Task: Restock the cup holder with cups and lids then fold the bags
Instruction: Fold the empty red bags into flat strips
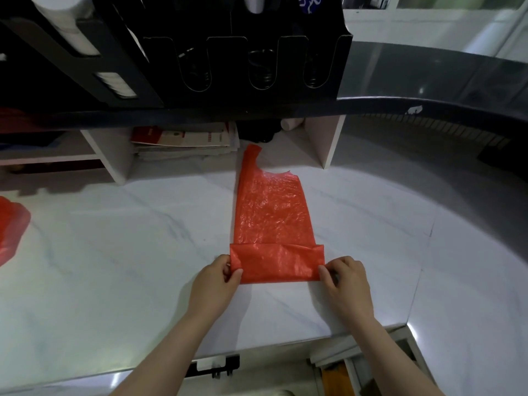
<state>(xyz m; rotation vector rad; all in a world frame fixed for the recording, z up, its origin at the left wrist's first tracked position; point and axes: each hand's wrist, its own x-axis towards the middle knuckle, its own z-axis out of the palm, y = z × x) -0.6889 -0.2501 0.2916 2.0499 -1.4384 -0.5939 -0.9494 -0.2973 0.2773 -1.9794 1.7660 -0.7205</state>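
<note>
A red plastic bag (271, 212) lies flat on the white marble counter (114, 252), folded lengthwise into a narrow strip with its handle pointing away from me. Its near end is turned over into a short flap. My left hand (220, 278) pinches the flap's left corner and my right hand (345, 278) pinches its right corner. The black cup holder (228, 52) stands on the raised ledge above, with white cups (68, 27) and lids (115, 84) in its left slots.
Another red bag (11, 227) lies at the counter's far left edge. A stack of papers (185, 141) sits under the ledge between white supports (325, 141). The dark curved bar top (428, 81) runs to the right. The counter's near edge is below my forearms.
</note>
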